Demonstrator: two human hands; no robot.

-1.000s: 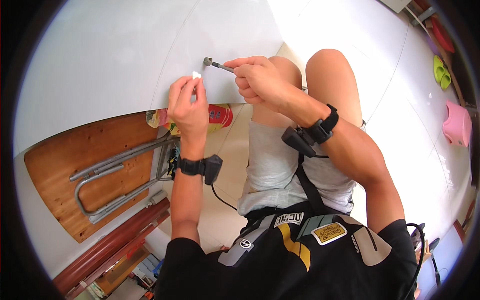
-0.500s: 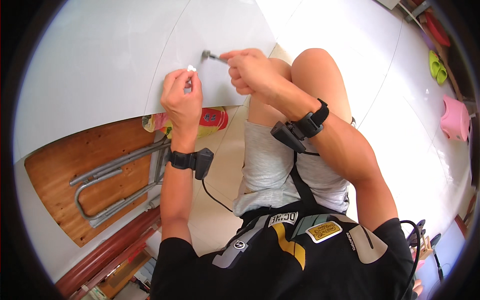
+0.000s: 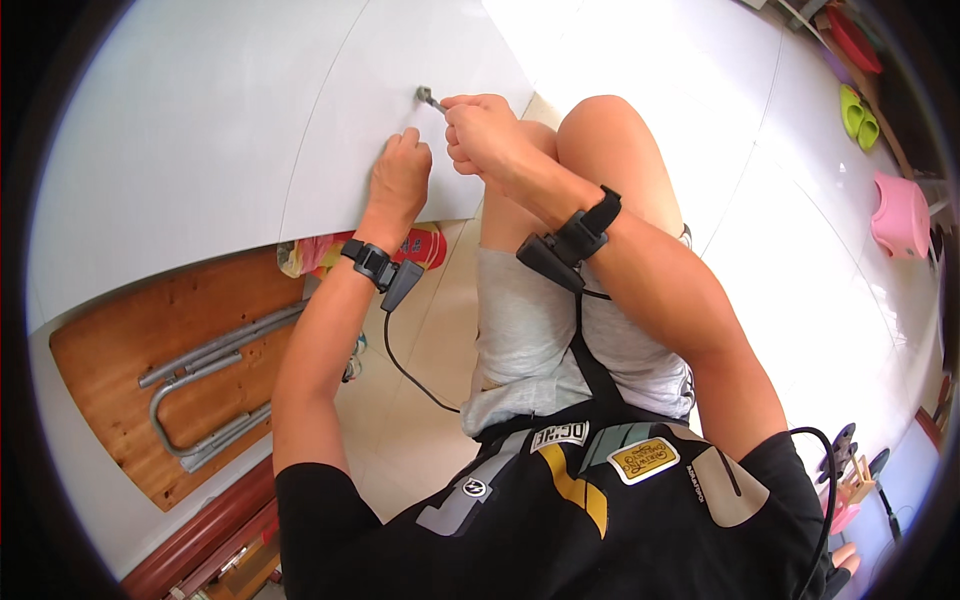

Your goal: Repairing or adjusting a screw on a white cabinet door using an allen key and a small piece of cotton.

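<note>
My right hand (image 3: 478,135) is wrapped round the handle of a small hammer (image 3: 425,94). Its dark metal head is over the large white panel (image 3: 230,120), pointing away from me; whether it touches the panel I cannot tell. Just nearer and to the left, my left hand (image 3: 401,172) is closed with its knuckles up, low over or against the panel near its edge. Whatever its fingertips hold is hidden beneath the hand.
Below the panel, a wooden board (image 3: 190,330) with folded grey metal legs (image 3: 215,350) leans at the left. A red and yellow bag (image 3: 425,247) lies under the edge. Green slippers (image 3: 859,118) and a pink stool (image 3: 900,215) stand on the floor at the right.
My left hand has moved right and turned over, knuckles up; the small white piece in its fingertips is now out of sight. The hammer has shifted slightly away from me.
</note>
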